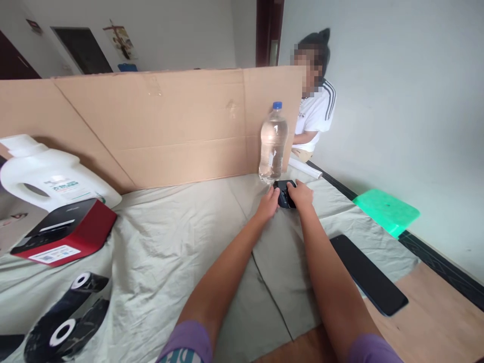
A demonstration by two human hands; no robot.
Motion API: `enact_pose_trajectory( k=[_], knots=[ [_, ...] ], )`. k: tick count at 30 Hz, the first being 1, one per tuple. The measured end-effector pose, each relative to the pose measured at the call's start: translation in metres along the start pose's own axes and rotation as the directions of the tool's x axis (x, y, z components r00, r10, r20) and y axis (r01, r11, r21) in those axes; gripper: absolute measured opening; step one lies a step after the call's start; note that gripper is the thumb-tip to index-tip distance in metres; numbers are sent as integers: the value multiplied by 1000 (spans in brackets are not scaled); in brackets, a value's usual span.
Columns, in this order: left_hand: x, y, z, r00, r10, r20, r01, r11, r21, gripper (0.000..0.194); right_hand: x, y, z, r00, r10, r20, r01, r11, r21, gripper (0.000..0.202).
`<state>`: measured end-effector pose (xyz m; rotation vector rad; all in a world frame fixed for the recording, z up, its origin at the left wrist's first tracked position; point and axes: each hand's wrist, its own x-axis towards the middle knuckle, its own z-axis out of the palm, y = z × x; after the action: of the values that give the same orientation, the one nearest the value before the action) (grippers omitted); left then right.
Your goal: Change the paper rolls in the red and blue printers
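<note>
My two arms reach forward over a grey-green cloth (177, 237). Between my hands is a small, dark, box-like object (286, 195) with a glossy front; its exact kind is not clear. My left hand (269, 202) grips its left side, thumb pressed on the edge. On the opposite side, my right hand (301, 195) holds it with the thumb on top. The object rests on or just above the cloth; I cannot tell which. Right behind it stands a clear plastic bottle (274, 143) with a blue cap, upright against a cardboard panel (181, 126).
At left are a white jug (64, 171) tilted against the cardboard, a red and black printer-like box (68, 232) and dark wrapped rolls (71, 317). A black smartphone (368, 275) lies by my right forearm. Beyond are a green plastic stool (387, 209) and a seated person (315, 113).
</note>
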<state>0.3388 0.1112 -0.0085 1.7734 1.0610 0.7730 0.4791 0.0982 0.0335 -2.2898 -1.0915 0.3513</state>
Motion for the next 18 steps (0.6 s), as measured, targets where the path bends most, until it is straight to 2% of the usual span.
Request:
enact_pose_trajectory(
  k=[2, 3, 5, 8, 10, 12, 13, 14, 16, 17, 18],
  knots=[
    [-22, 2, -21, 994, -102, -45, 99, 994, -55, 69, -11, -14, -5, 992, -11, -129, 7, 999, -36, 62],
    [-36, 3, -36, 990, -111, -83, 107, 993, -54, 66, -17, -22, -7, 979, -44, -200, 35, 998, -48, 61],
    [-68, 6, -77, 980, -109, -168, 104, 994, -42, 61, -33, -43, -8, 941, -158, -300, 150, 987, -51, 57],
    [-121, 9, -162, 952, -54, -300, 53, 999, -11, 57, -68, -77, 8, 862, -398, -312, 414, 910, -19, 50],
    [-159, 4, -233, 891, 21, -453, 21, 996, 86, 52, -100, -100, 34, 774, -584, -244, 614, 786, 67, 45],
    [-197, -12, -310, 775, 95, -625, 43, 978, 202, 43, -137, -126, 73, 663, -734, -148, 743, 622, 246, 41],
    [-214, -23, -348, 717, 102, -690, 89, 968, 235, 39, -156, -140, 95, 607, -789, -88, 758, 543, 362, 40],
    [-231, -37, -385, 620, 66, -782, 173, 961, 218, 38, -174, -156, 119, 571, -820, -28, 731, 492, 473, 40],
    [-257, -68, -448, 397, -91, -913, 312, 949, 41, 43, -210, -192, 166, 524, -848, 83, 617, 445, 649, 40],
    [-266, -83, -471, 287, -205, -936, 356, 930, -95, 43, -227, -212, 189, 492, -859, 141, 555, 434, 710, 42],
    [-273, -97, -489, 246, -268, -932, 374, 913, -164, 39, -243, -233, 211, 468, -864, 188, 497, 433, 752, 46]
  ],
)
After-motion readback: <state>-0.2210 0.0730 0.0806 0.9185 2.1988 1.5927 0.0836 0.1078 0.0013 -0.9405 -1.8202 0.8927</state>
